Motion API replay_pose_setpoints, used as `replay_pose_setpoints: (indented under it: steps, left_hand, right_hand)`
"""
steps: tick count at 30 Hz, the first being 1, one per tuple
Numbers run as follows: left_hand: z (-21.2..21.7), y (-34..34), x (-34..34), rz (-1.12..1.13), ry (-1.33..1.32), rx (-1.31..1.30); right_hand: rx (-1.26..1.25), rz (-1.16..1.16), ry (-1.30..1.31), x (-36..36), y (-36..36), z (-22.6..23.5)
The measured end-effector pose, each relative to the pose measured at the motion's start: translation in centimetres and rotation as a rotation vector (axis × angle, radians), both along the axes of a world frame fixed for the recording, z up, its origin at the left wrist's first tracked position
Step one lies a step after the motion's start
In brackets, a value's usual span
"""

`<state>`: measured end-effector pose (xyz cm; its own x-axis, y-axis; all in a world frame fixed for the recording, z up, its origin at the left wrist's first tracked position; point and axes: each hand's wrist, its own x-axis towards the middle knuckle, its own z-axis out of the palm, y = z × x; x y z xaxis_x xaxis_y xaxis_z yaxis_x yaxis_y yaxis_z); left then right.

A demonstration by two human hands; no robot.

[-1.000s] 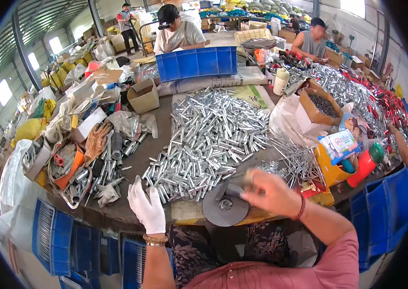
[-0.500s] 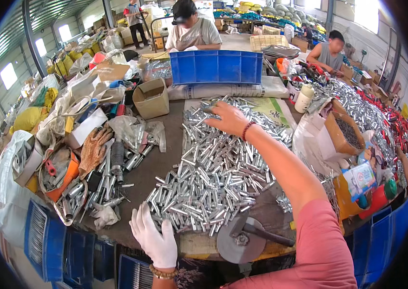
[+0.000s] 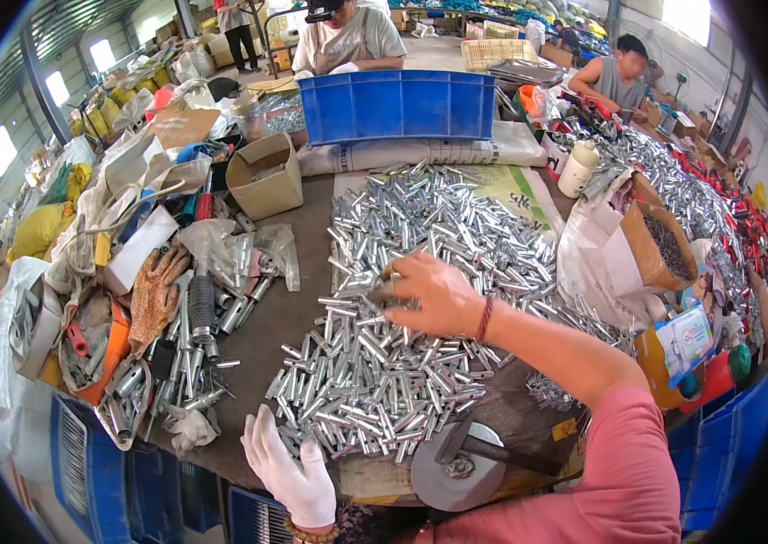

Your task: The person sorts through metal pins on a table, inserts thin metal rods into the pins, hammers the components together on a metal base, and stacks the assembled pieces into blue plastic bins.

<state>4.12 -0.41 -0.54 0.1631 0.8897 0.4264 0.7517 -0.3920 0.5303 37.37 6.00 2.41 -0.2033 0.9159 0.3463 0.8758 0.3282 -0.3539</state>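
Head view looking down on a crowded worktop (image 3: 302,299) with a big heap of small silver metal tubes (image 3: 402,363) spread across the middle. The right hand (image 3: 434,295) is reaching in from about 4 o'clock, and its fingers (image 3: 398,288) are curled around a small bunch of those tubes at the left edge of the hand. The gripped pieces are mostly hidden by the fingers, so I honestly can't tell which way their long axis runs. The loose ones in the heap lie every which way, though a lot of them run roughly 2 to 8 o'clock.

Compared with half a second back, the right hand has pulled in from the far top of the pile, at about 12 o'clock, to its middle. The left hand (image 3: 293,471) in its white glove hasn't really moved: it sits flat with the fingers spread and released at the near edge of the worktop, around 7 o'clock, just touching the lowest tubes.

The tubes are short, shiny, all about the same length, plain cylinders. A hammer (image 3: 484,449) lies on a round grey metal disc (image 3: 456,471) at 5 o'clock, just beside the heap. A blue plastic crate (image 3: 398,104) stands at 12 o'clock, and an open cardboard box (image 3: 264,177) at 10 o'clock.
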Motion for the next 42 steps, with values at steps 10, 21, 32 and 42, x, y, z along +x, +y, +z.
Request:
replay_pose_setpoints:
  steps: [10, 21, 32, 42]
  left_hand:
    - [0.7, -0.2, -0.4, -0.052, 0.056, 0.012]
    - [0.9, 0.0, -0.7, -0.04, 0.036, -0.034]
    - [1.1, -0.2, -0.8, -0.064, -0.037, -0.058]
    - [0.7, -0.1, -0.8, -0.048, -0.04, -0.044]
  right_hand:
    - [0.147, 0.163, 0.147, -0.2, -4.1, 2.3]
    - [-0.013, -0.244, -0.037, 14.4, 22.2, -0.5]
    - [-0.185, -0.421, -0.422, 12.2, 24.4, -0.3]
    - [-0.332, -0.472, -0.276, 11.2, 24.3, -1.5]
